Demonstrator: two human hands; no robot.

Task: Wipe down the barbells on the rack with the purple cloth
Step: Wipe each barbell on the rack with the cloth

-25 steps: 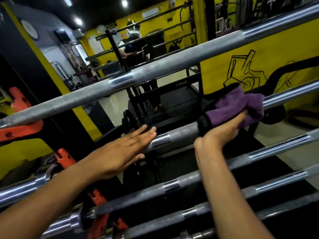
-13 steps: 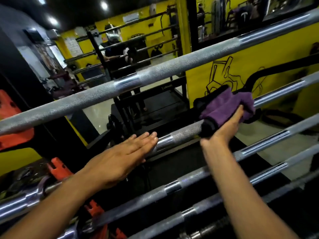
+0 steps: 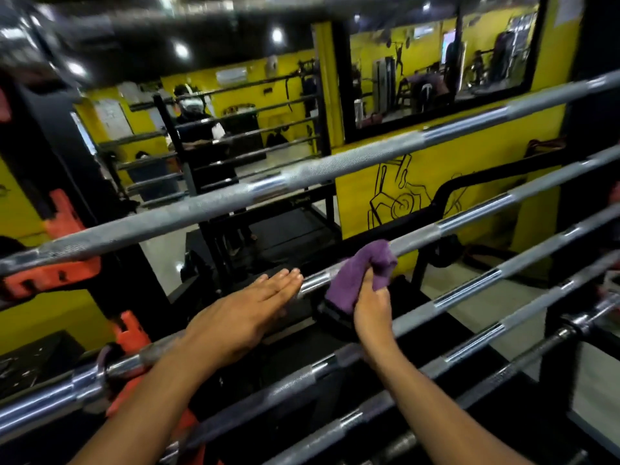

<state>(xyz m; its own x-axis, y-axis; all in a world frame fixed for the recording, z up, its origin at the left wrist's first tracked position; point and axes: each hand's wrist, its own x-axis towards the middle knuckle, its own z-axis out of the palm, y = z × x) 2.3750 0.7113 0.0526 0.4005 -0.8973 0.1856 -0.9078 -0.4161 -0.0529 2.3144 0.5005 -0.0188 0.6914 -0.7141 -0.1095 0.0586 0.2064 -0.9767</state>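
Several steel barbells lie slanted across a rack, rising to the right. My right hand (image 3: 370, 305) grips a purple cloth (image 3: 359, 275) wrapped over the second barbell (image 3: 476, 216) from the top. My left hand (image 3: 245, 317) lies flat with straight fingers on the same bar, just left of the cloth, its fingertips nearly touching it. The top barbell (image 3: 235, 201) runs above both hands. Lower barbells (image 3: 469, 290) pass under my forearms.
Orange rack hooks (image 3: 63, 226) hold the bar ends at left on a black upright. A yellow wall with a black drawing (image 3: 419, 186) and a mirror stand behind the rack. A person (image 3: 194, 129) stands in the background at left.
My right hand has slid the cloth down-left along the bar toward my left hand, closing the gap. The camera has swung, so the bars sit lower in view. My left hand stays flat.
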